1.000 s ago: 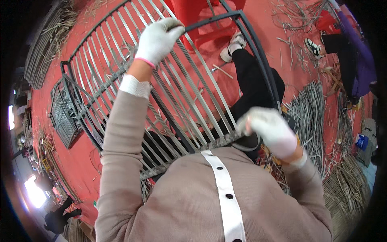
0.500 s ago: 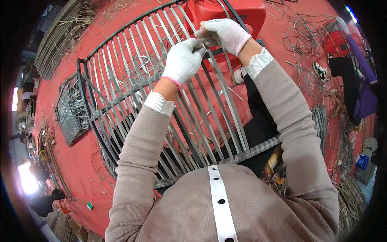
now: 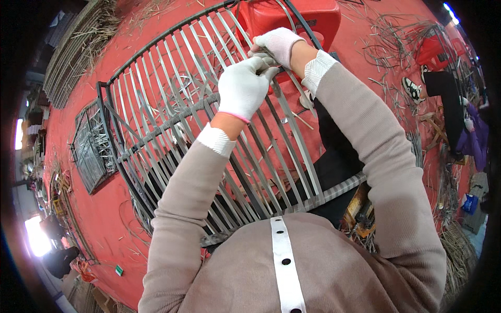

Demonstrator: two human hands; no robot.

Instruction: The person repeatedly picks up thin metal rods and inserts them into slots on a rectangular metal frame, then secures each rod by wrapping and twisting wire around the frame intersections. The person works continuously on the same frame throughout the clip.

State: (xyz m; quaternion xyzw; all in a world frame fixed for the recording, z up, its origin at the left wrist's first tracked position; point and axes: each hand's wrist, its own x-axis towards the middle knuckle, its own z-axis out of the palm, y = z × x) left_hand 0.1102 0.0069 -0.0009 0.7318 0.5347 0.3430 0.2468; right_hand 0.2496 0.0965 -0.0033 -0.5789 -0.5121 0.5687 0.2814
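Across my lap lies a dark metal frame strung with several flat grey strips, a woven band crossing them partway. My left hand, in a white glove, is closed at the band's line, thumb and fingers pinching a grey strip. Just beyond it and to the right, my right hand, gloved too, has its fingers curled closed on a strip. The two hands' fingertips nearly meet, and they partly hide the strip ends between them.
A red plastic stool stands behind the frame's far right corner. A smaller strip-woven panel lies on the red floor to the left. Loose strips litter the floor at right, where a person in purple works.
My left hand has shifted slightly right and nearer to me. My right hand has moved left, its wrist turning over the frame. At far right, the other person's purple arm has come down.
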